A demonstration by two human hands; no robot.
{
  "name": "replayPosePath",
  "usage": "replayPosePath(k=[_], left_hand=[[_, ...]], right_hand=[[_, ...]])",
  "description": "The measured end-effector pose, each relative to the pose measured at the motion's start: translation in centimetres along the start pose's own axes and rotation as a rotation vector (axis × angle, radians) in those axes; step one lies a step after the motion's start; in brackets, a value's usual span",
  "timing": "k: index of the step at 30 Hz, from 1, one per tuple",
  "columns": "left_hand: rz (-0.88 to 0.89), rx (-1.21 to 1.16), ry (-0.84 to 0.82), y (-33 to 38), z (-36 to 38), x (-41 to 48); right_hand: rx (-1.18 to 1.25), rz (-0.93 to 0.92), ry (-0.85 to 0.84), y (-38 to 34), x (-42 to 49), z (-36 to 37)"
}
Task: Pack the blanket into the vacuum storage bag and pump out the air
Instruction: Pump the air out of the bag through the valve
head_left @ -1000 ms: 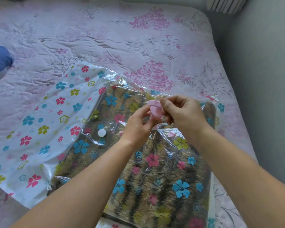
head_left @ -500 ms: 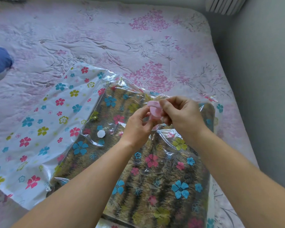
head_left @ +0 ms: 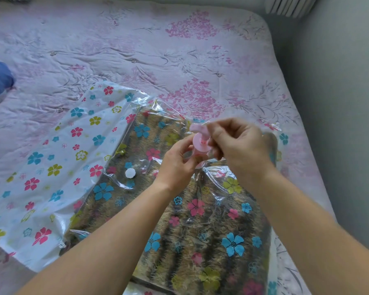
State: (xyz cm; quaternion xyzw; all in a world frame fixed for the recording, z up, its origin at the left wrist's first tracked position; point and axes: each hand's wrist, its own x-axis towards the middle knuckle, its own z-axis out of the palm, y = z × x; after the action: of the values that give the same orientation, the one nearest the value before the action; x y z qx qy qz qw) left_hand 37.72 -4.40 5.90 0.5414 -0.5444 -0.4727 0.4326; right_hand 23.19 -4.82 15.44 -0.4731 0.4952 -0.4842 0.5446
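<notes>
1. Inside clear flower-printed plastic vacuum storage bag (head_left: 51, 158): brown striped fuzzy blanket (head_left: 200, 241), flat on pink floral bed (head_left: 136, 50).
2. Left hand (head_left: 177, 165) pinching base of small pink plastic pump (head_left: 200, 142), above the blanket's far edge.
3. Right hand (head_left: 239, 145) gripping pump's top.
4. White round valve cap (head_left: 130, 173) on bag, left of hands.

Brown striped blanket (head_left: 211, 248) lies flat inside the clear flowered vacuum storage bag (head_left: 51, 167), pink pump (head_left: 200, 143) upright at its twelve o'clock end.
</notes>
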Motion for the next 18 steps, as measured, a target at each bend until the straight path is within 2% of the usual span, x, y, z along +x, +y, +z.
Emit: replayPosePath(k=[2,4,7,10,12,14,18], left_hand=[[-0.007,0.017,-0.006,-0.2,-0.1,-0.1],[-0.01,0.021,-0.003,-0.1,-0.1,-0.1],[0.004,-0.018,-0.007,0.0,0.0,0.1],[-0.011,-0.009,-0.027,0.0,0.0,0.3],[-0.014,-0.01,-0.027,0.0,0.0,0.3],[-0.013,-0.018,-0.018,0.1,0.1,0.2],[-0.014,-0.013,-0.005,0.1,-0.1,0.1]], right_hand=[[-0.048,0.109,0.012,1.4,0.0,0.0],[-0.071,0.106,0.001,0.8,0.2,-0.1],[-0.009,-0.077,-0.047,-2.7,0.5,-0.4],[0.183,-0.278,-0.108,-6.8,0.8,-1.2],[0.25,-0.316,-0.13,-7.2,1.1,-1.4],[0.16,-0.247,-0.1,-5.0,0.9,-1.0],[-0.098,0.066,-0.026,0.8,0.6,-0.1]])
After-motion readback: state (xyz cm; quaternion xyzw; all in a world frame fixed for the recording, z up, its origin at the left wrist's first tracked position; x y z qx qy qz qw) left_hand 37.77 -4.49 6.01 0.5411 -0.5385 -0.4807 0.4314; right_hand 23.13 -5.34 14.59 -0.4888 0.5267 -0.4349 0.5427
